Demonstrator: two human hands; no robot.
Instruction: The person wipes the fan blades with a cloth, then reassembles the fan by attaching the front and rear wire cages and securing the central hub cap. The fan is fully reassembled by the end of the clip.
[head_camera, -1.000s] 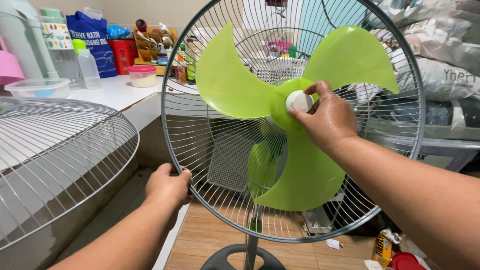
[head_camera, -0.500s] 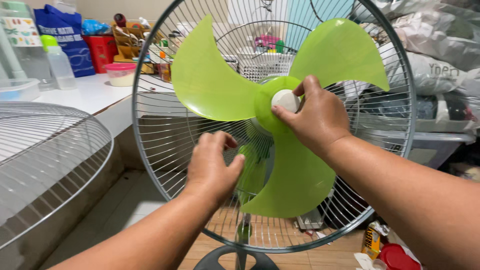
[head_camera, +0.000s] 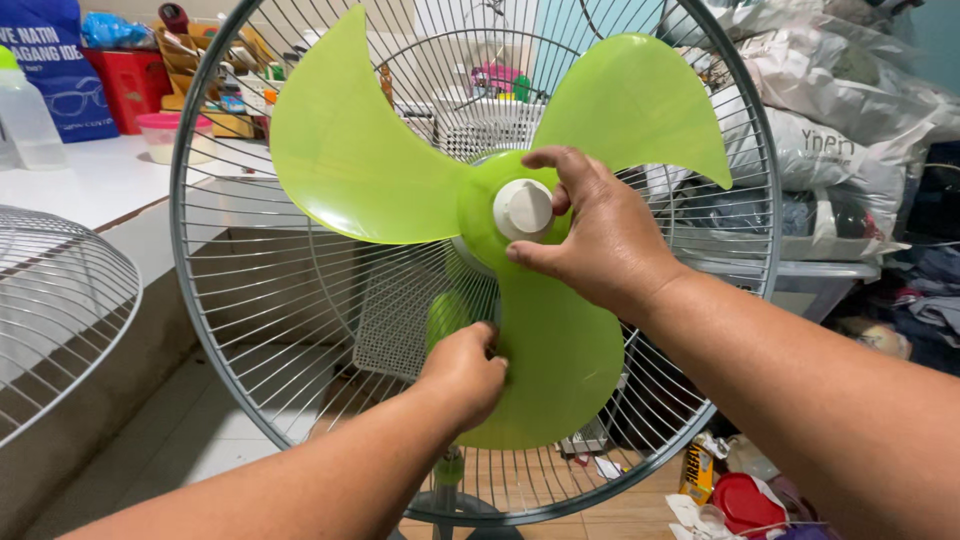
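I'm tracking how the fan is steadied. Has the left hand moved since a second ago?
Yes. The left hand left the guard rim and went inward, toward the hub, to grip the lower blade beneath the white cap.

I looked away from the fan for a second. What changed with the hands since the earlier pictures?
The left hand let go of the wire guard's rim, moved right and inward, and now grips the edge of the lower green blade. The right hand stayed on the white cap at the hub, fingers around it. The loose grille remains on the left.
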